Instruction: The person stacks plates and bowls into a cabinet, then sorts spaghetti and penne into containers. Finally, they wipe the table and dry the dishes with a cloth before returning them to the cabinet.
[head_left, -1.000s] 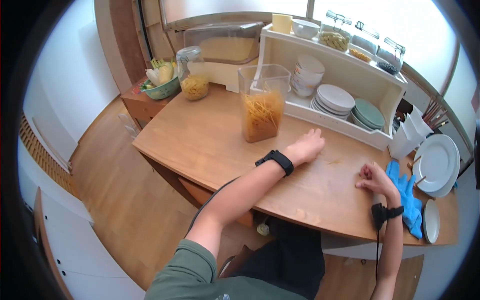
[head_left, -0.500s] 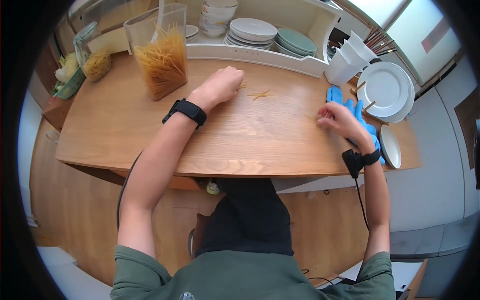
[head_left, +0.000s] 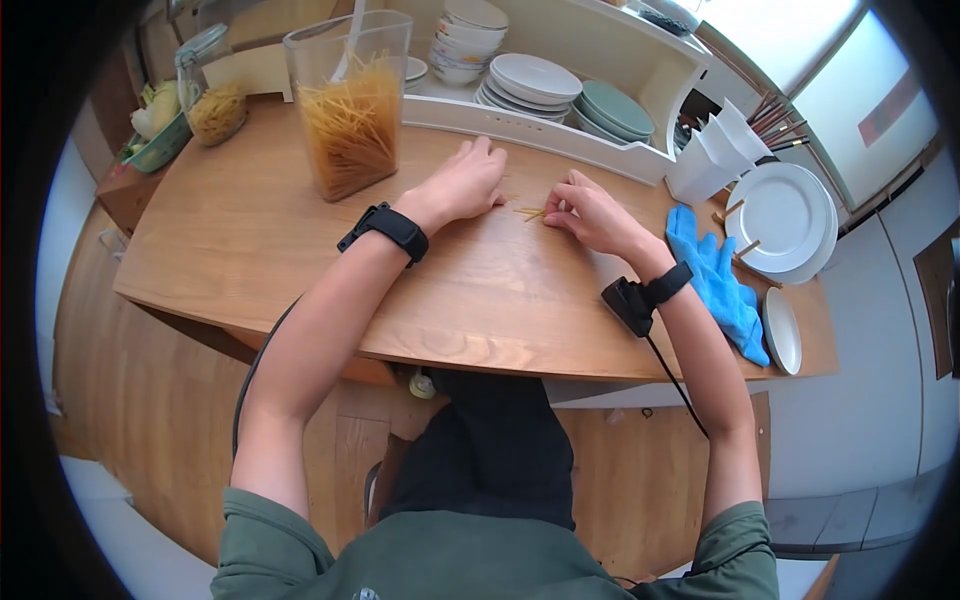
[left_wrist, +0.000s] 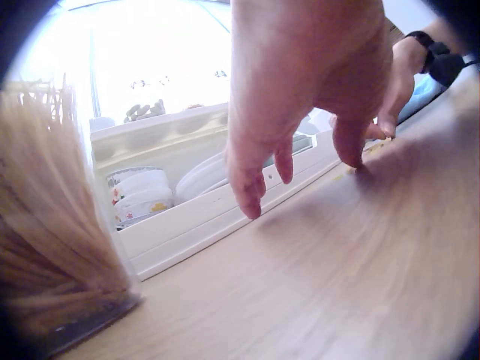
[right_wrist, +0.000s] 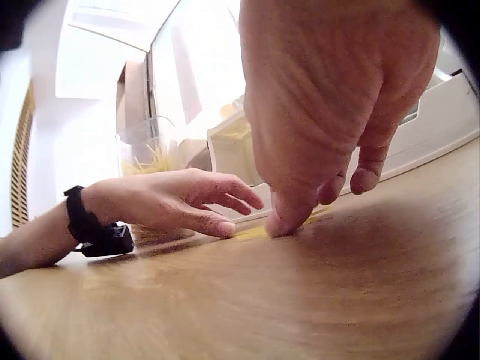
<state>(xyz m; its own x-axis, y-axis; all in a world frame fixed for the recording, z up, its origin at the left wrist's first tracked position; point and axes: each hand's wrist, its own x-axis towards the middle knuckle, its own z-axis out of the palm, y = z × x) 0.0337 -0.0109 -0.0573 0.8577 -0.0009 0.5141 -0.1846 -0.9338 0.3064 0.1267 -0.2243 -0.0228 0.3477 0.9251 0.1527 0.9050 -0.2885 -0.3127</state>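
Several short pieces of dry spaghetti [head_left: 529, 213] lie on the wooden table [head_left: 470, 290] between the two hands. My right hand [head_left: 597, 220] is at these pieces, pinching some at its thumb and fingertips. In the right wrist view, yellow strands [right_wrist: 251, 233] show on both sides of the right thumb. My left hand [head_left: 462, 185] is just left of the pieces, palm down, with loosely bent fingers and its thumb low by the tabletop. Nothing shows in its grasp. A tall clear container of spaghetti [head_left: 350, 130] stands left of it.
A white shelf [head_left: 540, 135] with bowls [head_left: 468, 45] and plates [head_left: 530, 80] runs along the back. On the right are a blue glove [head_left: 715, 280], a rack of white plates [head_left: 785, 215] and a small dish [head_left: 782, 330]. A pasta jar [head_left: 213, 105] stands back left.
My right hand has moved left from beside the glove to the spaghetti pieces. My left hand's fingers have loosened and spread beside the pieces. The head view has swung right and down.
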